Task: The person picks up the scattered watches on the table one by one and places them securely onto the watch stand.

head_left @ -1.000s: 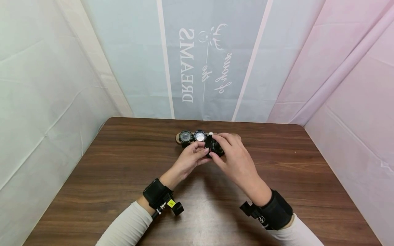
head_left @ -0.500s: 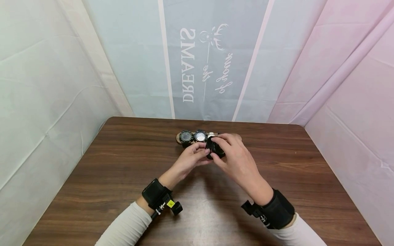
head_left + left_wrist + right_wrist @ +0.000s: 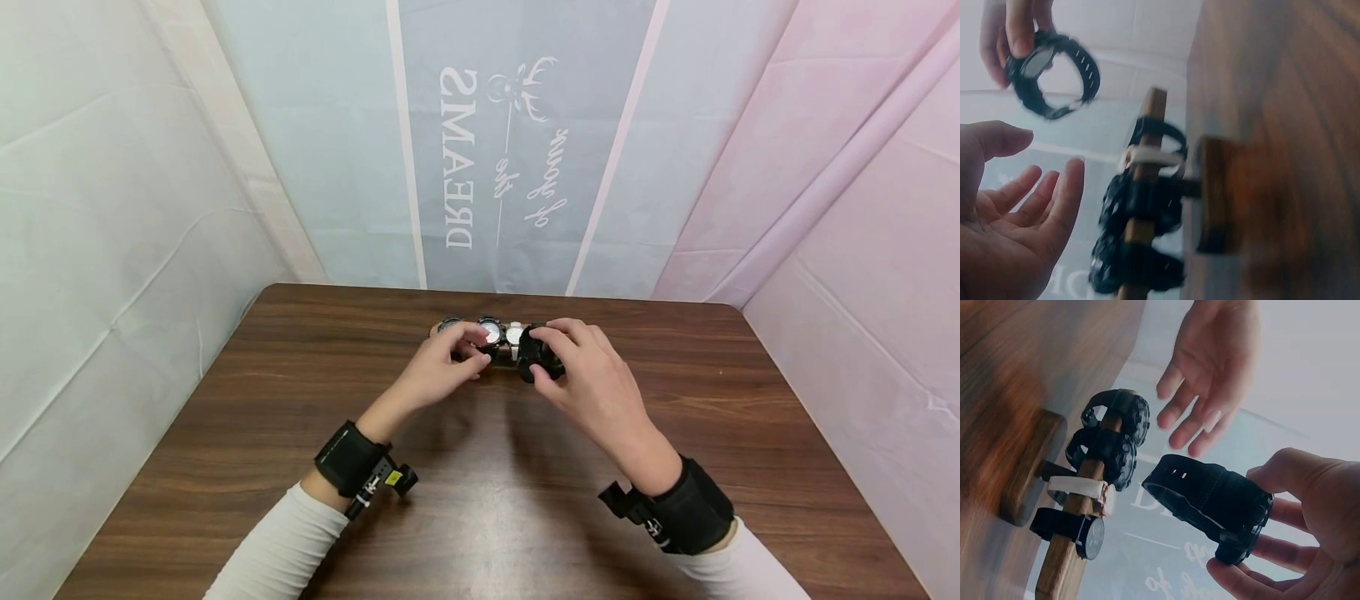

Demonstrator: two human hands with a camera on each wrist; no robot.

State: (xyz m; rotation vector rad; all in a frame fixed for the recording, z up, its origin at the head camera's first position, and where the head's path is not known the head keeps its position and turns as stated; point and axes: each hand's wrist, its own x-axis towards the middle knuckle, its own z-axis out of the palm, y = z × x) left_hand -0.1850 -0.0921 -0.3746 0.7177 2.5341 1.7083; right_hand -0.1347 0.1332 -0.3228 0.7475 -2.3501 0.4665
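A black wristwatch (image 3: 1222, 497) with its strap closed in a loop is pinched by my right hand (image 3: 592, 383) at the case, in front of the stand's right part. Left of it, my left hand (image 3: 438, 367) holds nothing; its fingers are relaxed and apart, palm facing the watch in the right wrist view. Behind the hands, a wooden watch stand (image 3: 1035, 469) bears several watches on its bar: two chunky black watches (image 3: 1110, 450), a white-strapped watch (image 3: 1075, 486) and a slim black watch (image 3: 1060, 524). In the head view my left hand partly covers the leftmost one.
The stand is near the back edge of the brown wooden table (image 3: 480, 517). Beyond that edge hangs a pale blue cloth (image 3: 345, 167) with printed lettering. White and pink cloths hang at the sides. Black camera straps (image 3: 693, 508) circle both wrists.
My left hand has let go of the black wristwatch and moved left, toward the stand's left end. My right hand has shifted slightly right with the watch, uncovering the white-strapped one.
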